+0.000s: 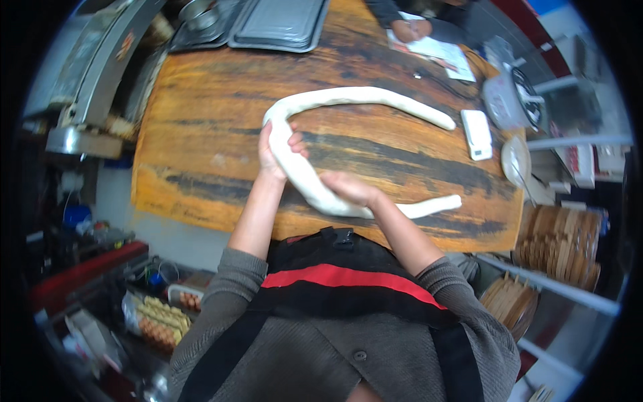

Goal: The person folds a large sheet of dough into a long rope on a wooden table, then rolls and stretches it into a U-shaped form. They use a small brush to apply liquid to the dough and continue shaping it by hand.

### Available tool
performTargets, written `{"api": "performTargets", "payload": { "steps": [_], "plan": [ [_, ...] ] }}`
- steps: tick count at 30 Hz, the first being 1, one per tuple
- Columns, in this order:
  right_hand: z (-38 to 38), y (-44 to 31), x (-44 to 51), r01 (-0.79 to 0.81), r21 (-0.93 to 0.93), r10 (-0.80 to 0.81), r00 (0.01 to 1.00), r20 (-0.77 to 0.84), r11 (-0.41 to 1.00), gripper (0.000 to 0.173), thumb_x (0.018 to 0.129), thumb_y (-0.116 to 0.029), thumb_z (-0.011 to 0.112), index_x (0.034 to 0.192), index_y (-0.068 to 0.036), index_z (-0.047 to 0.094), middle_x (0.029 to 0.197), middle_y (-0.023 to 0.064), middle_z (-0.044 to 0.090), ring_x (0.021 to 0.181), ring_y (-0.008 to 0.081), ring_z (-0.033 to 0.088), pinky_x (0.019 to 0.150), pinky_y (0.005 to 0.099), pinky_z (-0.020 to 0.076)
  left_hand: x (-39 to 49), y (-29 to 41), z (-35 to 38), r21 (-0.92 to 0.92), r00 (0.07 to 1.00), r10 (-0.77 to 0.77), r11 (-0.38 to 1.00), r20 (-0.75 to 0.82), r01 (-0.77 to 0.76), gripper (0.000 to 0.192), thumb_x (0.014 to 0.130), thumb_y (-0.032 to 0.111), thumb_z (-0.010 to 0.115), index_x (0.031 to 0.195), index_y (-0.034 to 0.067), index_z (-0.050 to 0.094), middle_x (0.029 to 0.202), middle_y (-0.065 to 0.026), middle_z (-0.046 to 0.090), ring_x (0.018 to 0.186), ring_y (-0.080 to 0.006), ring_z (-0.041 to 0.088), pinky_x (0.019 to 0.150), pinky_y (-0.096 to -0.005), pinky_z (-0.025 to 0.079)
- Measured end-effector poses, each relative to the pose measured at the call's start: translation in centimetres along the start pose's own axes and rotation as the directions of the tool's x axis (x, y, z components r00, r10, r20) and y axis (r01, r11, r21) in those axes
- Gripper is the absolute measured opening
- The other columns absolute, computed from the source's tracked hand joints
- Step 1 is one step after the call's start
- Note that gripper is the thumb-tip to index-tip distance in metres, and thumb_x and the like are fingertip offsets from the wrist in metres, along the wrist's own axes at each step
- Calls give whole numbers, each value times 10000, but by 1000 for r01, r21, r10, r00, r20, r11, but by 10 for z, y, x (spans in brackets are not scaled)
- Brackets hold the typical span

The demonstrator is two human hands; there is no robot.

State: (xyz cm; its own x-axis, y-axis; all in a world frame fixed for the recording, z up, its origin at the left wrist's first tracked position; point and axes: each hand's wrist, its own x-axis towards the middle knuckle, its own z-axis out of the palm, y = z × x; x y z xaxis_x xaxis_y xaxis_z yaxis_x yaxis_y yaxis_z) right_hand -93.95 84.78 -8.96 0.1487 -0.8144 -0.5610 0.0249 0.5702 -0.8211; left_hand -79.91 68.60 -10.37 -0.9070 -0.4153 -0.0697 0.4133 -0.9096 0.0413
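Note:
A long, thick rope of white dough (pixel 301 173) curves in a wide U over the wooden table (pixel 211 151), its two ends pointing right. My left hand (pixel 279 148) is wrapped around the dough near the left bend, with the thumb on one side and the fingers on the other. My right hand (pixel 349 188), slightly blurred, lies against the dough's near stretch; its fingers are curled, and whether they grip the dough I cannot tell. The far arm of the rope lies on the wood, and the near arm passes under my right wrist.
Metal trays (pixel 281 25) and metal tins (pixel 201 17) stand at the far left. Across the table a person's hand (pixel 412 30) rests on papers (pixel 442 53). A white kitchen scale (pixel 476 134), a bowl (pixel 516 161) and a clear container (pixel 505 100) sit along the right edge.

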Motion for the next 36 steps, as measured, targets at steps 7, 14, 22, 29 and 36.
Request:
{"api": "performTargets", "payload": {
  "steps": [7, 14, 22, 29, 36],
  "plan": [
    [-24, 15, -7, -120, 114, 117, 992, 38, 986, 845, 955, -687, 167, 1291, 13, 500, 941, 171, 676, 879, 271, 665, 862, 361, 510, 39, 29, 34, 126, 886, 252, 967, -390, -220, 739, 829, 763, 473, 975, 45, 571, 737, -46, 605, 619, -151, 578, 579, -325, 502],
    [-36, 10, -95, -176, 471, 67, 969, 239, 864, 598, 926, -440, 591, 1286, 24, 476, 770, 119, 650, 622, 161, 650, 517, 274, 549, 103, 63, 2, 398, 746, 345, 910, -569, -116, 553, 852, 637, 556, 795, 89, 513, 531, -12, 457, 438, -151, 466, 473, -295, 423],
    [-54, -23, -89, -169, -143, 165, 986, -41, 975, 590, 799, -406, 728, 1131, 59, 582, 920, 145, 670, 793, 220, 672, 686, 333, 558, 84, 105, 44, 332, 997, 49, 943, -62, -26, 696, 782, 698, 586, 863, 7, 569, 510, 17, 436, 397, -110, 413, 378, -227, 346],
    [32, 30, 42, -130, -777, -221, 918, -329, 617, 688, 932, -435, 543, 1425, 3, 346, 1496, 191, 349, 1409, 297, 301, 1156, 473, 217, 8, 199, -27, 844, 694, 489, 395, -528, 364, 581, 961, 466, 506, 1262, -30, 474, 929, -166, 618, 856, -241, 631, 771, -382, 536],
    [-12, 97, -4, -543, -555, -148, 617, -773, 630, 603, 992, -451, 399, 1422, -28, 396, 1527, 153, 328, 1444, 273, 248, 1165, 568, 80, 47, 38, -42, 835, 879, 474, -504, 51, 223, 411, 894, 206, 603, 1250, 11, 535, 1278, -151, 551, 1194, -269, 526, 1020, -437, 418]
  ]
}}
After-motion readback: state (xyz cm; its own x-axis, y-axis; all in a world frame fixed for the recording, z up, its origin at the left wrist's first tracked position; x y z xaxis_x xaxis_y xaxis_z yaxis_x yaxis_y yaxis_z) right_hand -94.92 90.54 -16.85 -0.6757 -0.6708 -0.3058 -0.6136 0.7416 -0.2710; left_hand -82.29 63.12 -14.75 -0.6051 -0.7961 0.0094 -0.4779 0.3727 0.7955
